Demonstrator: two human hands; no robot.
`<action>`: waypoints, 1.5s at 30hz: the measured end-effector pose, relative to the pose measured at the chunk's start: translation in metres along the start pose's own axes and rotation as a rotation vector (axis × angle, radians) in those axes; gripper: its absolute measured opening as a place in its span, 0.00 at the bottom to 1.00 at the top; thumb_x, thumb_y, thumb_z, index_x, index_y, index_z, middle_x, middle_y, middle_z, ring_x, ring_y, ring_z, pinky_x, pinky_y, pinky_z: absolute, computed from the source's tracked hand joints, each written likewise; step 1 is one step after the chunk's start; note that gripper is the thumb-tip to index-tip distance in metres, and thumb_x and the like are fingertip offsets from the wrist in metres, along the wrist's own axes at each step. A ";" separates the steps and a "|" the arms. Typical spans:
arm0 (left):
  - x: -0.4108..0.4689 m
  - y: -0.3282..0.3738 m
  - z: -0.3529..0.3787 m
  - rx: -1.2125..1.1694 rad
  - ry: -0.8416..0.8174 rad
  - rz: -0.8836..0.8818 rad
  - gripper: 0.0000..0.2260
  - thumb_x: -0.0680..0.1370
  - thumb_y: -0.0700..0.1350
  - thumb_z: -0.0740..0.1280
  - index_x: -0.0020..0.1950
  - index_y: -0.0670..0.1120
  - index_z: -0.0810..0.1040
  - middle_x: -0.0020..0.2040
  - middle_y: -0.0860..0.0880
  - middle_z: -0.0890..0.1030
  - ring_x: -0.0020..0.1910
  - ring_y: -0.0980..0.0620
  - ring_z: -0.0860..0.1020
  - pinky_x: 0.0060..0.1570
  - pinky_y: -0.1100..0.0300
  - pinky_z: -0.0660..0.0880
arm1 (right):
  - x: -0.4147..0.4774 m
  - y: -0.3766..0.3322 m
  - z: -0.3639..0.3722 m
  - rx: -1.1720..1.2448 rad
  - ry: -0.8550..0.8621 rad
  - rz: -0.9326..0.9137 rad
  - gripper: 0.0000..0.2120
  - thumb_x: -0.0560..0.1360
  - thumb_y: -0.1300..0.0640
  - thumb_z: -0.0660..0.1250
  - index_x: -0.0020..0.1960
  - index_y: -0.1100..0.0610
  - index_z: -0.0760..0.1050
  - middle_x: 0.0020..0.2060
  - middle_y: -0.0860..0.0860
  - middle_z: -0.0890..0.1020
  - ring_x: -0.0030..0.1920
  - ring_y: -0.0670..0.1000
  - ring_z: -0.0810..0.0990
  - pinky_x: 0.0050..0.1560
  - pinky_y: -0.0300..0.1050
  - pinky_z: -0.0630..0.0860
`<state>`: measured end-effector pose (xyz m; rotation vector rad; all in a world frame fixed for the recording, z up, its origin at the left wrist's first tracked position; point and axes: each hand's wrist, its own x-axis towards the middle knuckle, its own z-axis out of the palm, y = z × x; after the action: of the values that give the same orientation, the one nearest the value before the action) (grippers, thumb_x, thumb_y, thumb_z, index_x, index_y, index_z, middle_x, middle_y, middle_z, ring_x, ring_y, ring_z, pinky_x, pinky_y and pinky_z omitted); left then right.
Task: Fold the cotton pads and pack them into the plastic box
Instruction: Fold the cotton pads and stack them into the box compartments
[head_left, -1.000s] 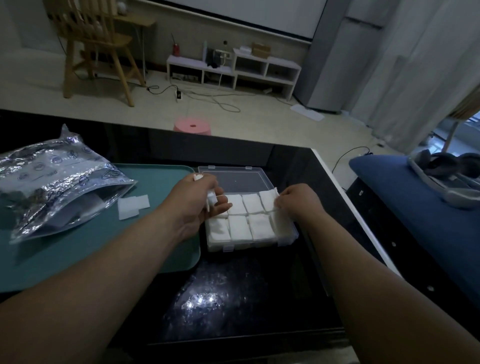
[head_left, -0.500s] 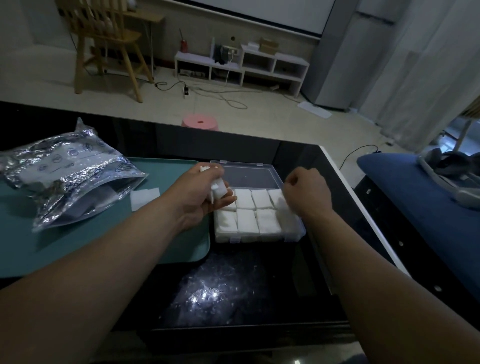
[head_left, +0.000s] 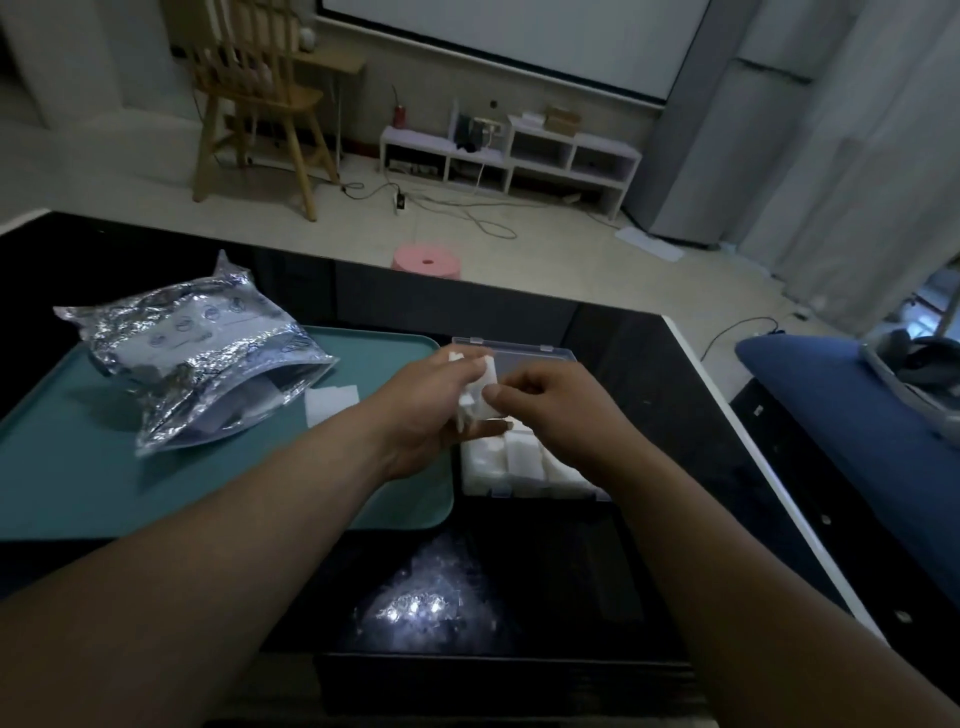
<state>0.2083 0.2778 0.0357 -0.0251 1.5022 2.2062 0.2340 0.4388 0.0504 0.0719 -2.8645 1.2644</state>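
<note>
Hands (head_left: 426, 410) (head_left: 558, 410) pinch a pad (head_left: 485, 401) above the pad-filled box (head_left: 519, 347).

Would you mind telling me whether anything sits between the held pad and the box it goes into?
Nothing visible does. The left hand and right hand pinch the pad just above the open box. Folded pads fill its near row; the hands hide the rest.

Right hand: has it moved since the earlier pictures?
Yes: the right hand moved left across the plastic box, to the cotton pad in the left hand.
</note>
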 end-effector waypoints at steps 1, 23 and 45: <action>-0.001 -0.001 -0.001 0.022 -0.010 -0.002 0.11 0.85 0.41 0.60 0.65 0.45 0.78 0.61 0.40 0.80 0.57 0.41 0.83 0.55 0.42 0.83 | -0.001 -0.002 0.003 -0.005 -0.014 -0.007 0.11 0.81 0.50 0.71 0.41 0.51 0.83 0.30 0.44 0.81 0.30 0.40 0.74 0.34 0.36 0.69; -0.001 0.008 -0.023 -0.049 0.190 -0.075 0.13 0.82 0.41 0.64 0.65 0.37 0.74 0.49 0.38 0.77 0.41 0.44 0.80 0.41 0.51 0.85 | -0.006 0.019 0.040 -0.270 0.130 0.308 0.02 0.75 0.57 0.71 0.45 0.51 0.79 0.40 0.47 0.83 0.44 0.50 0.82 0.49 0.53 0.82; 0.000 0.011 -0.027 -0.072 0.147 -0.058 0.11 0.83 0.41 0.63 0.64 0.39 0.74 0.55 0.35 0.77 0.47 0.40 0.83 0.49 0.45 0.85 | -0.004 0.029 0.039 -0.395 0.289 0.145 0.04 0.79 0.49 0.68 0.48 0.48 0.77 0.43 0.45 0.82 0.45 0.48 0.80 0.50 0.56 0.82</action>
<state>0.1981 0.2510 0.0344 -0.2556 1.4772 2.2530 0.2373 0.4297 0.0032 -0.2992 -2.8342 0.6326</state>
